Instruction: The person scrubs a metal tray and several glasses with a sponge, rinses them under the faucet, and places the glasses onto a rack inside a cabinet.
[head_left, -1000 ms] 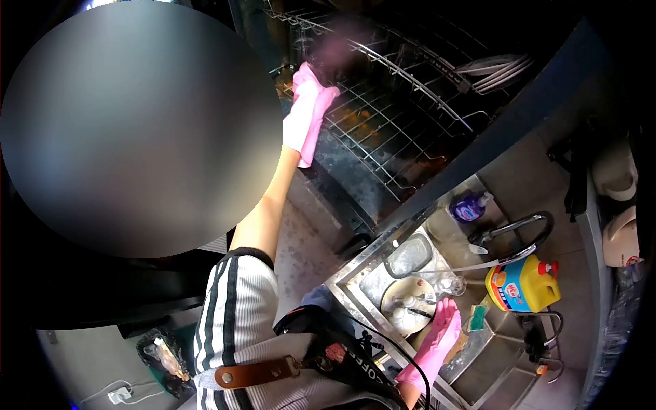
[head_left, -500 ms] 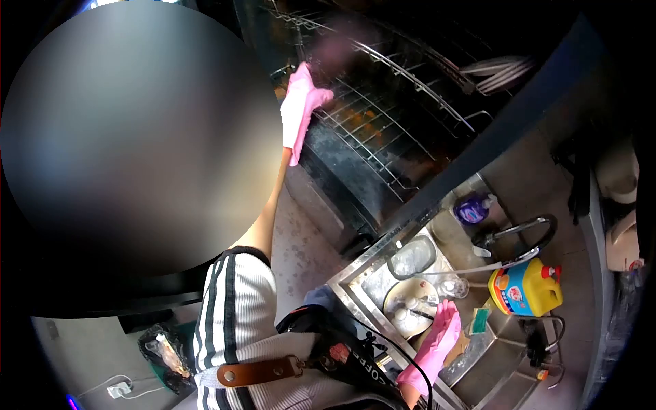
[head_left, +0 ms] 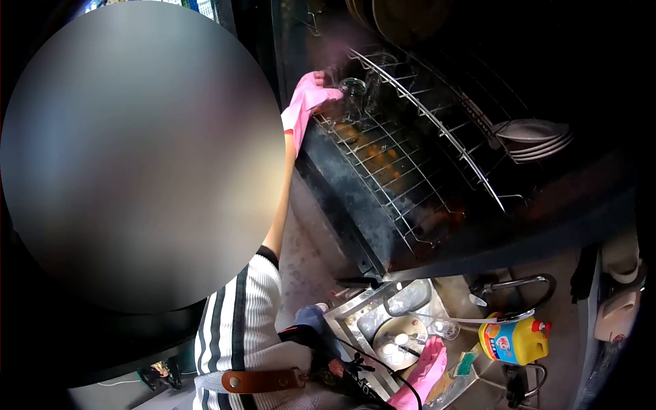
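Observation:
My left hand (head_left: 311,102), in a pink rubber glove, reaches into the dark dish rack. Its fingers bend round what looks like a clear glass, partly hidden by the glove and a blur. Beside the thumb stands another clear drinking glass (head_left: 352,89) on the wire shelf (head_left: 386,181). Low on the right, my right hand (head_left: 427,369), also in a pink glove, lies open with fingers stretched out over the sink. Near its fingertips are a round dish (head_left: 384,329) with small white items, a clear glass (head_left: 446,329) and a green-and-yellow sponge (head_left: 465,364).
A yellow detergent jug (head_left: 516,342) stands by the sink beneath the black-and-chrome faucet (head_left: 523,283). A clear rectangular container (head_left: 408,297) sits in the sink. Stacked white plates (head_left: 533,139) rest in the rack at right. A large blurred circle covers the left side.
My left hand has gone deeper into the rack and its fingers have bent. The view has shifted, bringing the glasses and plates into clearer sight. My right hand stays open by the sink.

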`<state>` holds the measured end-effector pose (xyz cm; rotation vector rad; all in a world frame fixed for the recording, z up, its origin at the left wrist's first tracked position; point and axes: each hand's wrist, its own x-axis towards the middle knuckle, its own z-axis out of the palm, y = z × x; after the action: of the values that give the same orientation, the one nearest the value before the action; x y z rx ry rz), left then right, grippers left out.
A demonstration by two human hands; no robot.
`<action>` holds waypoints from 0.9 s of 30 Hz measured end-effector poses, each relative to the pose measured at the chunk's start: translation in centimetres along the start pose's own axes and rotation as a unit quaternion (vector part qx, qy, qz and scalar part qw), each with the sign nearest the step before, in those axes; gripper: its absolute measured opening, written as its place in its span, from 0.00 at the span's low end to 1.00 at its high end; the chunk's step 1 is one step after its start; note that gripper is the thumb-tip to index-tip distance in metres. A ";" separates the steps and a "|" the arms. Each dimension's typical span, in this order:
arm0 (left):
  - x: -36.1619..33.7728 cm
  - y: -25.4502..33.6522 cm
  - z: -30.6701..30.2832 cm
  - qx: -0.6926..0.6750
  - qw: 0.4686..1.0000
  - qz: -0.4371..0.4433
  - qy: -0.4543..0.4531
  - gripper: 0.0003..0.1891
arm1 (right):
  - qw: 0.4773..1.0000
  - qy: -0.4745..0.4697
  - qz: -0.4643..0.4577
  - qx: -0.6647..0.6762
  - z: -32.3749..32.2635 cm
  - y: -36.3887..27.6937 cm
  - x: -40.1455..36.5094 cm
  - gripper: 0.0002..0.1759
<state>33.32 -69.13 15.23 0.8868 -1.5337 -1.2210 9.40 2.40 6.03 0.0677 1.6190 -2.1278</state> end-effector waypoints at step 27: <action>-1.4 4.9 3.7 0.312 0.946 -0.056 0.070 0.35 | 0.999 -0.001 0.041 -0.010 -2.8 2.5 2.5 0.22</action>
<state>30.30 -65.62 19.43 1.4527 -1.8005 -0.7196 7.46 3.60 2.12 0.1218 1.6087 -2.0491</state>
